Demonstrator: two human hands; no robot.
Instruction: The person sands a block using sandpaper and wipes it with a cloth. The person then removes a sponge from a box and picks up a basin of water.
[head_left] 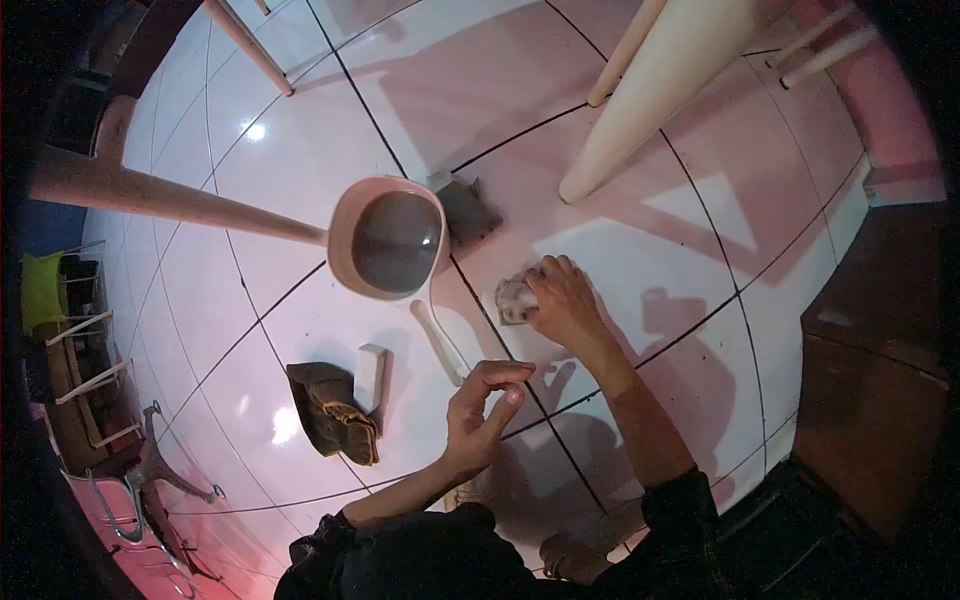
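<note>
on the glossy white tiled floor point(270, 270), the right hand point(562, 300), fingers curled, grips a mottled grey-and-white soft wad point(513, 298) near a pale, round-cornered bucket point(340, 262) of murky grey water point(393, 245); the left hand point(480, 412) hovers half-curled, holding nothing.

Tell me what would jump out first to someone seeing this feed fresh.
Probably the pale container of murky grey liquid, standing near the middle of the white tiled floor. Next, the right hand on a greyish wad against the tiles, to the right of the container in the picture. Then a folded dark cloth lying beside a white block, at the lower left.
</note>
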